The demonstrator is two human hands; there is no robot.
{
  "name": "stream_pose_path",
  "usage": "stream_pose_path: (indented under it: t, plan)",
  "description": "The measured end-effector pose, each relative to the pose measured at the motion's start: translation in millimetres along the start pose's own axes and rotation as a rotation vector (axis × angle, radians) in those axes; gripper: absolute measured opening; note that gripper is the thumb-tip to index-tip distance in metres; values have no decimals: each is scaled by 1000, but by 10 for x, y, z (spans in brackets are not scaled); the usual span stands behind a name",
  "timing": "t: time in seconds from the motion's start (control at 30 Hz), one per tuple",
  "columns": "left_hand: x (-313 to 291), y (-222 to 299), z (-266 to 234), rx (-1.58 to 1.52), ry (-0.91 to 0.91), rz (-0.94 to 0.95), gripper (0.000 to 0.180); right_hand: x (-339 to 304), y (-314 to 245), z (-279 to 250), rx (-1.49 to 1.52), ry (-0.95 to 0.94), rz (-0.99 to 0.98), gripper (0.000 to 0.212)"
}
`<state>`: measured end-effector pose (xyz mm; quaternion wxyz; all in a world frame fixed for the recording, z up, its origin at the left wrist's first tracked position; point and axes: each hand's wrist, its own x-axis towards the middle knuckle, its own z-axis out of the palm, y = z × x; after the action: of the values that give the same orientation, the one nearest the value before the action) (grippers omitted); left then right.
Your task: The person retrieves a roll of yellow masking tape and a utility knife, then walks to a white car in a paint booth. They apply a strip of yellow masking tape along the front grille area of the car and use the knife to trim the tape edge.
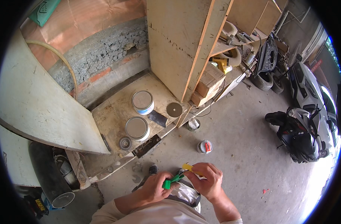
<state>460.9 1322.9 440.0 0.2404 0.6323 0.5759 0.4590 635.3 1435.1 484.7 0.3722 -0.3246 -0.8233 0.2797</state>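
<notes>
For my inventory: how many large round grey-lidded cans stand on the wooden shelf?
2: the farther can beside the dark rectangular plate, the nearer can beside the round grey ring.

The green piece (166, 184) at the near middle looks like smooth, slightly glossy plastic, and the yellow piece (187, 167) beside it like plastic too. The shirt (152, 212) is soft matt cloth. Beyond, the cans (137, 128) are metal, dull-lidded with shinier rims, on a worn, stained wooden board (112, 115). The disc (174, 109) to their right is matt. At far left, rough, pitted cement (103, 56) meets a smooth, sheeny sheet (103, 18). The boxes (209, 80) are matt cardboard; the floor (241, 130) at right is dull concrete.
</notes>
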Motion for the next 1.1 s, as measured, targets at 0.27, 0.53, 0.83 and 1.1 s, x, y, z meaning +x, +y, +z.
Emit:
stream_pose_path:
  t: [0.27,0.53,0.83,1.1]
  plan:
    - [-7,-3,-17,-45,-23,-21,37,101,17,-96,24,19,77,26]
    - [29,-83,4,-38,32,17,40,436,-107,-243,-42,-98,-72,27]
    - [107,-204,-111,132,117,308,47,504,-94,-142,-72,-79,-239,29]
    - [125,-216,-51,-163,226,46,35,690,-308,-206,-194,-27,-411,32]
